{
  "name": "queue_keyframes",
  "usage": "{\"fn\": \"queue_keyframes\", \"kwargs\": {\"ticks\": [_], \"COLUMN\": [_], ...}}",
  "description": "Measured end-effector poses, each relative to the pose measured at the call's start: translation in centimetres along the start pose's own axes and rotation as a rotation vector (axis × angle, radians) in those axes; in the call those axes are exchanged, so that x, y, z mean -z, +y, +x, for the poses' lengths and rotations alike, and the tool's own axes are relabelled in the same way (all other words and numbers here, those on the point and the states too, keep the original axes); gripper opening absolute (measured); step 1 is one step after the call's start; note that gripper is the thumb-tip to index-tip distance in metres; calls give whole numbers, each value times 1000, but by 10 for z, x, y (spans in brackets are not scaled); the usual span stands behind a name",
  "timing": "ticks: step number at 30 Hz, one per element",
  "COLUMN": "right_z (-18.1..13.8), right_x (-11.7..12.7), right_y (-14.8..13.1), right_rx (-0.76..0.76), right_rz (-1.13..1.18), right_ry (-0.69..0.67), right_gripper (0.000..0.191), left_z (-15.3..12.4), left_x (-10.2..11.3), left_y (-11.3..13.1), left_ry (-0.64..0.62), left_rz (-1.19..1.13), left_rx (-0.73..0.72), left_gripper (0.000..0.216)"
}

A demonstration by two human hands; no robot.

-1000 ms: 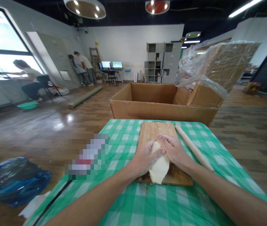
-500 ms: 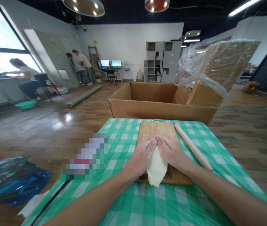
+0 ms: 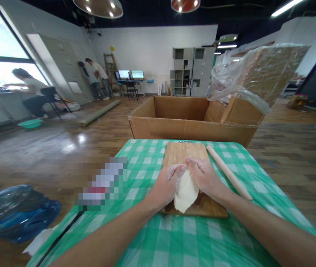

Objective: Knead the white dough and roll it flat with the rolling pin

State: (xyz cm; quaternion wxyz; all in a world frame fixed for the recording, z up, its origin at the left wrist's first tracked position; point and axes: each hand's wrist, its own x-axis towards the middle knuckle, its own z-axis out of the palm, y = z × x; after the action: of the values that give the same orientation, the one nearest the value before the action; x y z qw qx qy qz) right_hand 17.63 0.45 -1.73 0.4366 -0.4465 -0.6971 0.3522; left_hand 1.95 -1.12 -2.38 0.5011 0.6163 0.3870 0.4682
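A pale, flattened piece of dough (image 3: 186, 192) hangs between my two hands, its lower end tapering toward me. My left hand (image 3: 168, 184) pinches its left upper edge, and my right hand (image 3: 203, 175) grips the right upper edge. Both thumbs and the fingers look dusted with flour. Under the hands lies a wooden cutting board (image 3: 184, 151), partly covered by them and the dough. A light wooden rolling pin (image 3: 228, 172) rests on the tablecloth to the right of the board.
The table wears a green-and-white checked cloth (image 3: 147, 163). A blurred-out object (image 3: 102, 183) with a black cable lies on its left. Beyond the table stands a large cardboard box (image 3: 174, 128). Blue plastic (image 3: 16, 213) lies at left; several people are farther back.
The dough's lower end has risen and drawn in, looking shorter and rounder. Both hands stay close together above the board, with a slight shift of the fingers.
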Motion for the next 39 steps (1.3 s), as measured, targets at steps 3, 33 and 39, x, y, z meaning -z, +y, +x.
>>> {"fn": "queue_keyframes", "kwargs": {"ticks": [3, 33, 39], "right_z": [0, -13, -9], "right_x": [0, -10, -9], "right_y": [0, 9, 8], "right_rx": [23, -118, -12], "right_rz": [-34, 110, 57], "right_ry": [36, 35, 106], "right_gripper": [50, 58, 51], "left_z": [1, 0, 2], "left_x": [0, 0, -2], "left_y": [0, -1, 0], "left_ry": [5, -31, 41], "left_rz": [-44, 115, 131], "left_rx": [17, 11, -41], "left_gripper": [46, 43, 42]}}
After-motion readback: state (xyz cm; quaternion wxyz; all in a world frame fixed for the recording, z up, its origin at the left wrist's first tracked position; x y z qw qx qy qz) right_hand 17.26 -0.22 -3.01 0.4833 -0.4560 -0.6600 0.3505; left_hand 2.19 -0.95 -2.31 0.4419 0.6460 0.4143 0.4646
